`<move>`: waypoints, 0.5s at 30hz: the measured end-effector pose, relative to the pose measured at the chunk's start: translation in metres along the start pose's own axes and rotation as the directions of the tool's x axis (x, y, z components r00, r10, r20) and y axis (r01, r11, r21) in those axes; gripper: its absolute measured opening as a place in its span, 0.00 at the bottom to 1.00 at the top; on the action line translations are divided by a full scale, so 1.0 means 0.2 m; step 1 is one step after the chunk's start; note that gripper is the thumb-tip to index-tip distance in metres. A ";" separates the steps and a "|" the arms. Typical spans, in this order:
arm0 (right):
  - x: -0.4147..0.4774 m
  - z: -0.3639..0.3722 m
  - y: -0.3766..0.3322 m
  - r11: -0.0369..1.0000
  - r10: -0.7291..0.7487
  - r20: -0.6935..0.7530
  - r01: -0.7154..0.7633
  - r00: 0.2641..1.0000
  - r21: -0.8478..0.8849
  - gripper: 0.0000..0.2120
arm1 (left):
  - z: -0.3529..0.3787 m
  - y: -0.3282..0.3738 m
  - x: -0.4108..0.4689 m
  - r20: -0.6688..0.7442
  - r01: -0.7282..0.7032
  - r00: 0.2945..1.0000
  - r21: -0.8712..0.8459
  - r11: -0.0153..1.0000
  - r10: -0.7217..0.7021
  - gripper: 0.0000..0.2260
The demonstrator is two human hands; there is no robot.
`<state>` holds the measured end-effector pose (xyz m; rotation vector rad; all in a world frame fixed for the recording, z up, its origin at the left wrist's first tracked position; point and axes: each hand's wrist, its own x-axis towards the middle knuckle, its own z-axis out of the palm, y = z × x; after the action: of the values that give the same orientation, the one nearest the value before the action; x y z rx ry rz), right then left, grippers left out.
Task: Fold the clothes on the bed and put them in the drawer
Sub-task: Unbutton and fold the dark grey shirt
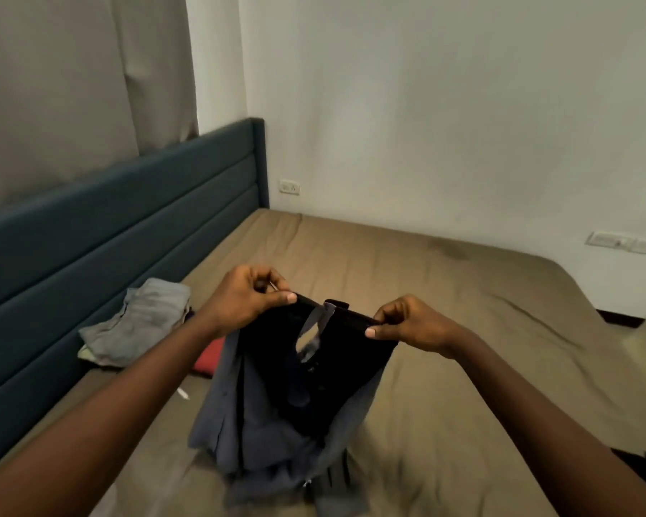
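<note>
Curtain [71, 87]: beige, hangs in loose folds down the far left of the room.
Headboard [127, 218]: dark teal, padded in horizontal bands, runs along the left edge of the bed [463, 292].
Grey pile [142, 322]: folded grey clothes stacked on the bed just beside the headboard; a pale edge shows under the pile's lower left corner.
Red cloth [209, 358]: lies flat on the bed just right of the grey pile, partly hidden behind a forearm.
Left hand [247, 296]: raised over the bed, thumb and curled fingers pinching the left end of the top band of the black garment [336, 367].
Wall socket [290, 187]: white, on the far wall just right of the headboard's end.
Black garment: held up by its top band, stretched between both hands, the rest hanging down. A pale label shows near the middle of the band.
Shirt [239, 416]: slate-blue, buttoned, crumpled on the bed below the black garment; blur hides whether the two touch.
Right hand [411, 322]: pinches the right end of the same band. The two hands are apart, with the band taut between them.
Bed: wrinkled olive-brown sheet, carrying the grey pile, the red cloth and the shirt on its left and near parts.
Switch plate [619, 242]: white, low on the wall at the far right, just above the bed's edge.
</note>
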<state>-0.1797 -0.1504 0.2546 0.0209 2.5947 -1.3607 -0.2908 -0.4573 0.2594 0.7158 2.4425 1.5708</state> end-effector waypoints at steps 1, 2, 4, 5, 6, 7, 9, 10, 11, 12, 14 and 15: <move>0.00 0.04 0.04 1.000 0.026 0.017 -0.025 1.000 -0.004 0.06 | 0.00 -0.02 0.00 -0.031 0.051 0.998 -0.055 0.997 -0.053 0.09; -0.01 0.09 0.09 0.999 0.045 -0.007 -0.045 0.999 0.011 0.06 | 0.01 -0.05 -0.01 -0.043 0.100 0.994 -0.099 0.990 -0.104 0.10; -0.02 0.21 0.14 0.987 0.093 -0.087 -0.080 0.992 0.142 0.06 | 0.07 -0.08 -0.05 -0.060 0.186 0.979 -0.143 0.972 -0.196 0.10; -0.04 0.29 0.16 0.957 0.148 -0.105 -0.115 0.983 0.268 0.05 | 0.14 -0.12 -0.08 -0.094 0.224 0.966 -0.169 0.960 -0.241 0.10; -0.05 0.38 0.16 0.909 0.211 -0.115 -0.152 0.971 0.388 0.04 | 0.20 -0.17 -0.12 -0.139 0.251 0.950 -0.193 0.949 -0.279 0.11; -0.07 0.47 0.16 0.851 0.281 -0.116 -0.191 0.953 0.490 0.04 | 0.28 -0.21 -0.18 -0.172 0.284 0.930 -0.223 0.933 -0.324 0.11; -0.10 0.68 0.20 0.712 0.398 -0.053 -0.272 0.916 0.647 0.08 | 0.46 -0.31 -0.31 -0.179 0.353 0.891 -0.307 0.884 -0.417 0.11; -0.12 0.78 0.23 0.623 0.438 0.008 -0.310 0.899 0.718 0.09 | 0.54 -0.36 -0.39 -0.179 0.379 0.875 -0.324 0.867 -0.450 0.10; -0.15 0.85 0.25 0.536 0.469 0.062 -0.339 0.881 0.773 0.09 | 0.61 -0.38 -0.45 -0.190 0.391 0.864 -0.329 0.860 -0.466 0.09; -0.17 0.91 0.27 0.451 0.497 0.096 -0.351 0.863 0.821 0.08 | 0.67 -0.40 -0.51 -0.183 0.397 0.861 -0.343 0.852 -0.475 0.07; -0.20 1.02 0.32 0.275 0.551 0.123 -0.318 0.825 0.907 0.06 | 0.77 -0.43 -0.60 -0.107 0.414 0.866 -0.395 0.820 -0.489 0.04; -0.22 1.06 0.33 0.200 0.562 0.127 -0.284 0.817 0.938 0.06 | 0.80 -0.44 -0.64 -0.063 0.426 0.867 -0.419 0.802 -0.494 0.03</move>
<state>-0.0904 -0.2815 0.0917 1.0829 1.2501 -2.4400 -0.1470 -0.4153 0.0949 -0.0909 2.0654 1.8669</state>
